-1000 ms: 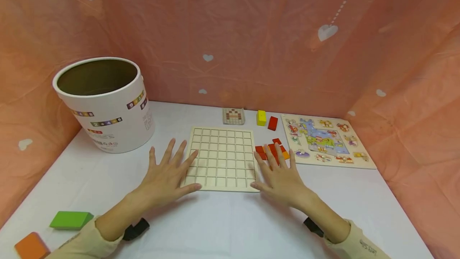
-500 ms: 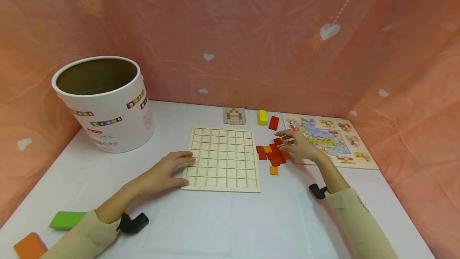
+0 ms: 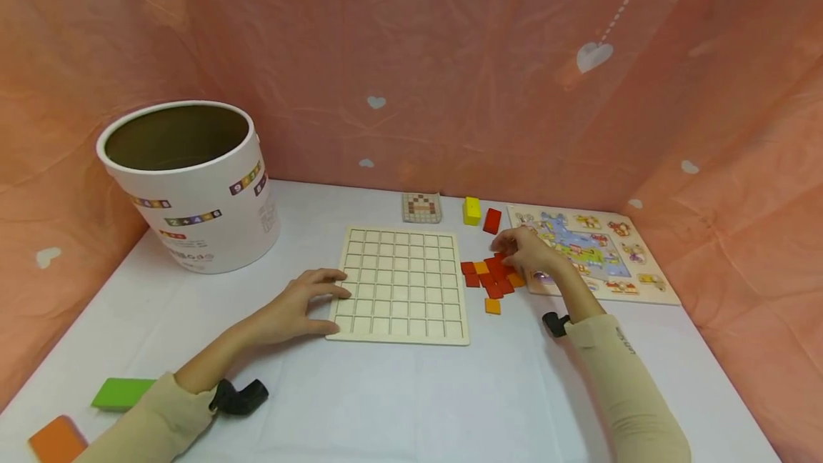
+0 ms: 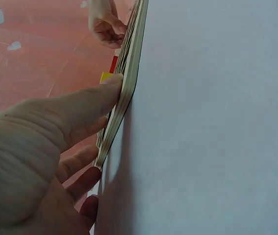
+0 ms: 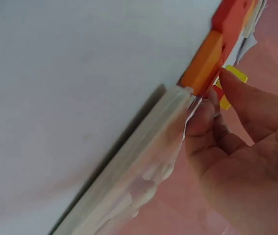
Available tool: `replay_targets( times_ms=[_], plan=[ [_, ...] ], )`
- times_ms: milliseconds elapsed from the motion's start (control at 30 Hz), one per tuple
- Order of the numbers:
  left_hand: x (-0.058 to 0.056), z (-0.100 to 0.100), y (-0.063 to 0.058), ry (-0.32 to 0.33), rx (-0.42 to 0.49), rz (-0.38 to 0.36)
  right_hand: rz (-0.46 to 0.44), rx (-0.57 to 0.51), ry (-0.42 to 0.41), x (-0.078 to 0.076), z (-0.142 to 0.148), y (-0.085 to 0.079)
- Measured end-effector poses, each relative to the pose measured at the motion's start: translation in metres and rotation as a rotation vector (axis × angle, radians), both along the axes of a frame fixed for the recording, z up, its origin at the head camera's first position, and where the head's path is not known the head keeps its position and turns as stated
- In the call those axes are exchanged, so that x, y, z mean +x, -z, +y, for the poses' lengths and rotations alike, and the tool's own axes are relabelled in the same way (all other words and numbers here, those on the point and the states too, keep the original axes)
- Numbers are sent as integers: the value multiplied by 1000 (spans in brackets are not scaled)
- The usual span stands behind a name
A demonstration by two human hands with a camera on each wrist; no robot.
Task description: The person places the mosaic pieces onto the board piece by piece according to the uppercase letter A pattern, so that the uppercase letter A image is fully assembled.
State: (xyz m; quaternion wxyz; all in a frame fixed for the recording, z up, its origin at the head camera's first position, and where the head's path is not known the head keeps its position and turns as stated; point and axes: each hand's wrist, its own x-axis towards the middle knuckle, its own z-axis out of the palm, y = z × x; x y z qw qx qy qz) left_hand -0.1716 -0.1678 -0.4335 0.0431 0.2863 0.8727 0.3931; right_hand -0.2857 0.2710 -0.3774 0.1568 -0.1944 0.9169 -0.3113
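**Right hand (image 3: 527, 250) reaches the red tiles (image 3: 493, 279)!**

There they lie, clustered just beyond the right edge of the gridded board (image 3: 401, 284), one orange tile (image 3: 492, 306) apart on the near side. And here's the change: a second ago both hands were spread wide; now the right one is at the cluster's far right, its fingers curled, which suggests the work turns to the tiles. Thumb and fingertips meet the cluster's edge; whether they pinch one, I can't tell. The left hand (image 3: 296, 309), fingers loosely extended, rests on the board's left edge. Farther back, a yellow block (image 3: 472, 211).
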Motion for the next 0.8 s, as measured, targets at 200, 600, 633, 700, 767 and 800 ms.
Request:
replay_targets(
  times_ms=[200, 600, 633, 700, 767, 800],
  plan=[
    [2, 0, 1, 2, 9, 32, -15, 1, 16, 0, 3, 2],
    [1, 2, 0, 0, -72, 41, -40, 13, -15, -3, 8, 1],
    [1, 2, 0, 2, -80, 46, -44, 14, -15, -3, 7, 1],
    [2, 2, -1, 5, -92, 54, -43, 11, -23, -3, 7, 2],
    [2, 2, -1, 6, -94, 59, -33, 15, -23, -4, 7, 2],
    [2, 2, -2, 6, -93, 59, -31, 17, -18, -4, 7, 1]
  ],
)
